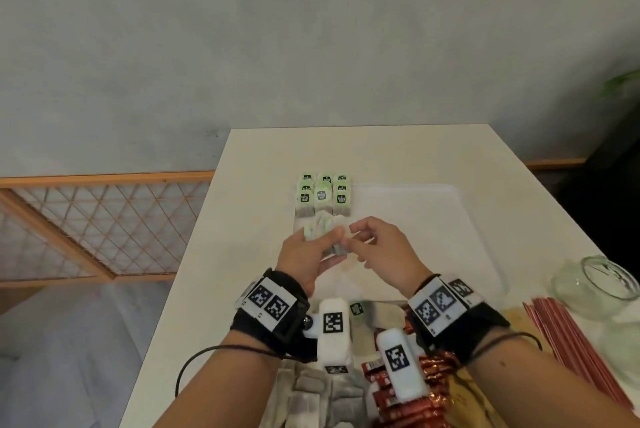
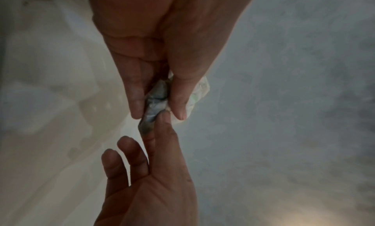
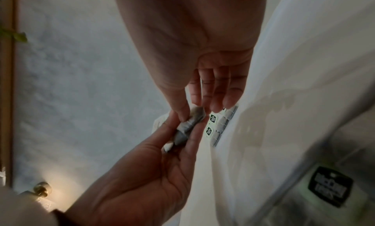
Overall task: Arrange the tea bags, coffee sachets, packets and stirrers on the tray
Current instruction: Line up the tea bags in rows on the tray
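A white tray [image 1: 433,219] lies on the white table [image 1: 214,289]. Several green-tagged tea bags [image 1: 323,195] stand in neat rows at the tray's far left corner, also seen in the right wrist view as rows of tea bags [image 3: 220,125]. Above the tray's left part, my left hand [image 1: 330,240] grips a small bundle of tea bags [image 1: 320,230]. My right hand [image 1: 349,233] pinches one grey tea bag [image 3: 190,122] at the bundle's end, thumb against fingers. In the left wrist view the bundle [image 2: 157,97] sits between my left thumb and fingers.
Near the table's front edge lie loose tea bags [image 1: 311,393], red coffee sachets [image 1: 401,403] and brown packets [image 1: 464,393]. Red stirrers [image 1: 571,341] and a tipped glass jar [image 1: 595,284] are at the right. A wooden lattice rail [image 1: 104,219] stands left of the table.
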{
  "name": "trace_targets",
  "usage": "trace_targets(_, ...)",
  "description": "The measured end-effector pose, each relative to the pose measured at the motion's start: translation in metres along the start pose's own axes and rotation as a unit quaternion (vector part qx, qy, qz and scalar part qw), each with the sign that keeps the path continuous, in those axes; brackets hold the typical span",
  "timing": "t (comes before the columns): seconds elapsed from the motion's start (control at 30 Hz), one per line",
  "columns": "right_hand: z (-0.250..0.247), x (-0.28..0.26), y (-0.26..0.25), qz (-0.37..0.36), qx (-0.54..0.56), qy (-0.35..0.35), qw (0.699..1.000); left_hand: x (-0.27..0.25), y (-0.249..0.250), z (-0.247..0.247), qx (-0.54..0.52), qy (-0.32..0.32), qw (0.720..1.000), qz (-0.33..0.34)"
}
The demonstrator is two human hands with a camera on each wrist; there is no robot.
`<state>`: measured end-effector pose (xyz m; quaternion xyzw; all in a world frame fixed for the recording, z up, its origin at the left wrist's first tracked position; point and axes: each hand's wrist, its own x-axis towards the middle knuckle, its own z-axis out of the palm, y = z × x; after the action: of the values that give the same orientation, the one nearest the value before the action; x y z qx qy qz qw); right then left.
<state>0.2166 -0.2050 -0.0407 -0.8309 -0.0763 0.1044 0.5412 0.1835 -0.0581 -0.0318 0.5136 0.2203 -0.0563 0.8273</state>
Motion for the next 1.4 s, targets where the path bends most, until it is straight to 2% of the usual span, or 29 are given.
trace_targets(0.13,-0.004,-0.014,-0.006,-0.017,0.020,0.007,1.000,-0.014,-0.001,0.004,-0.013,-0.010,1.000,0.014)
trace_targets(0.3,-0.008,-0.026,-0.012,0.007,0.087,0.010,0.996,-0.026,-0.004,0.005,-0.030,-0.024,0.999,0.023)
trace_targets(0.5,-0.015,-0.031,-0.010,-0.003,0.085,0.040,0.996,-0.032,-0.002,0.005,-0.025,-0.036,0.999,0.015)
trace_targets(0.67,-0.021,-0.028,-0.012,-0.012,0.072,0.085,0.994,-0.030,-0.003,0.004,-0.027,-0.012,1.000,0.010)
trace_targets(0.87,-0.023,-0.025,-0.012,-0.025,0.044,0.123,0.991,-0.024,-0.004,0.004,-0.029,0.047,0.998,0.042)
trace_targets(0.93,-0.023,-0.026,-0.012,-0.039,0.023,0.127,0.991,-0.023,-0.006,0.006,-0.008,0.060,0.996,0.068)
trace_targets(1.03,-0.019,-0.028,-0.013,-0.063,-0.035,0.109,0.991,-0.026,-0.011,0.014,0.032,0.041,0.994,0.098)
trace_targets(1.17,-0.012,-0.030,-0.012,-0.104,-0.060,0.079,0.990,-0.026,-0.014,0.023,0.040,0.021,0.994,0.099)
trace_targets(1.33,-0.012,-0.028,-0.011,-0.190,-0.113,0.051,0.974,-0.022,-0.006,0.024,0.014,-0.009,0.996,0.082)
trace_targets(1.4,-0.015,-0.025,-0.011,-0.193,-0.096,0.058,0.975,-0.020,-0.002,0.022,0.004,-0.003,0.997,0.076)
